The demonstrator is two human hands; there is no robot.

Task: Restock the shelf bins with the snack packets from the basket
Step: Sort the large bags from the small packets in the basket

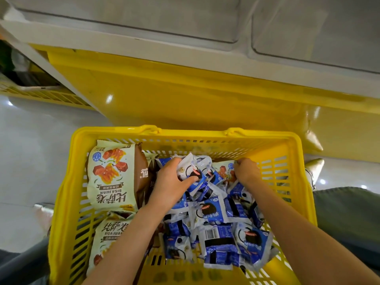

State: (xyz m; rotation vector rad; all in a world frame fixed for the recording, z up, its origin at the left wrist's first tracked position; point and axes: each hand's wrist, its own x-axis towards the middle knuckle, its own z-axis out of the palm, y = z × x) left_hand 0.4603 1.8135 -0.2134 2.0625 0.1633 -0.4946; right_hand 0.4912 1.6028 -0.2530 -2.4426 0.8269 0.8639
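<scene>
I count one yellow basket [185, 134]. Inside are three cream snack bags [111, 175], one part hidden, at least one brown bag [141, 171], and over a dozen blue-and-white packets [211, 212], too heaped to count exactly. Two clear shelf bins [133, 19]. Two hands: left hand [170, 177], right hand [245, 171].

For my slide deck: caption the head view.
Left hand grips small blue-and-white cookie packets in a yellow slotted plastic basket; right hand reaches in beside it.

Single head-worn wide-angle view: faces forward and steeply down, close above the yellow basket [205, 135]; shelf edge [185, 64] crosses the top.
</scene>
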